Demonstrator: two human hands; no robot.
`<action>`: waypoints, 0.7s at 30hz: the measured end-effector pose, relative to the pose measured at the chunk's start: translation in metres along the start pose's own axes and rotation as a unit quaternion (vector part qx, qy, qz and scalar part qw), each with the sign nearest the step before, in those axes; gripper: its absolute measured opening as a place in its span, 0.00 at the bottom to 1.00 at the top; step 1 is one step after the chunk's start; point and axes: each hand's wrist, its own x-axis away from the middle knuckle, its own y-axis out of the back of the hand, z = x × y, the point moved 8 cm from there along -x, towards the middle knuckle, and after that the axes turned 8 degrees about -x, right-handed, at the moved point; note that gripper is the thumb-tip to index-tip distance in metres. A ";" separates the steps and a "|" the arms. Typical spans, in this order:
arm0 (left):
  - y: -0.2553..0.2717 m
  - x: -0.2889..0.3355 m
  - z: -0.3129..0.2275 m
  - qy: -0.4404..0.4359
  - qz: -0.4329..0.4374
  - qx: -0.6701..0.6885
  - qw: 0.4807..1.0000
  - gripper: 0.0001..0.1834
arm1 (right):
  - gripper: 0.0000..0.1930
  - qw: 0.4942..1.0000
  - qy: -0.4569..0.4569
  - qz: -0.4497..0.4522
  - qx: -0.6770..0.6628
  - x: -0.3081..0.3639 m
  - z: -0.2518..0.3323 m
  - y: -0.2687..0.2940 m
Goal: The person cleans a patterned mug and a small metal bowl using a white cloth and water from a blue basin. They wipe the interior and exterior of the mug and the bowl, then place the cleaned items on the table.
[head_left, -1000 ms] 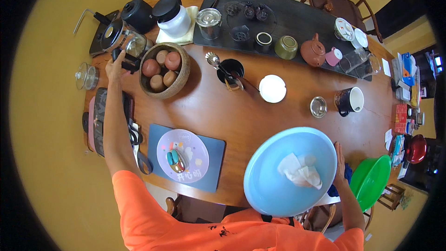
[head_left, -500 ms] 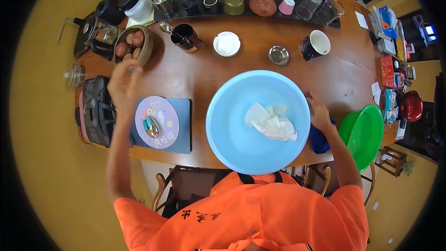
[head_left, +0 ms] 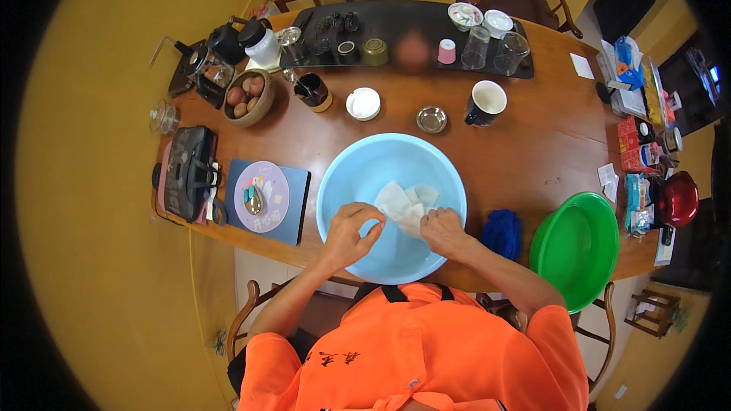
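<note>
Left hand (head_left: 352, 236): I'm bringing it over the basin (head_left: 343, 175), half curling, holding nothing visible.
Right hand (head_left: 445, 233): leaving the rim, closing on cloth.
Cloth (head_left: 403, 199): lying just beyond my right hand, gripped, not yet lifting.

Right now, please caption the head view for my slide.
Right hand on a white cloth in a blue basin, left hand close by.

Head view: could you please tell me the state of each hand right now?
Left hand: open, loosely curled, nothing visibly held.
Right hand: closed on the white cloth.
</note>
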 end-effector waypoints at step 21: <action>-0.081 0.017 0.034 0.202 0.101 0.282 0.932 0.19 | 0.07 0.629 -0.096 -0.248 -0.731 0.004 0.012 0.127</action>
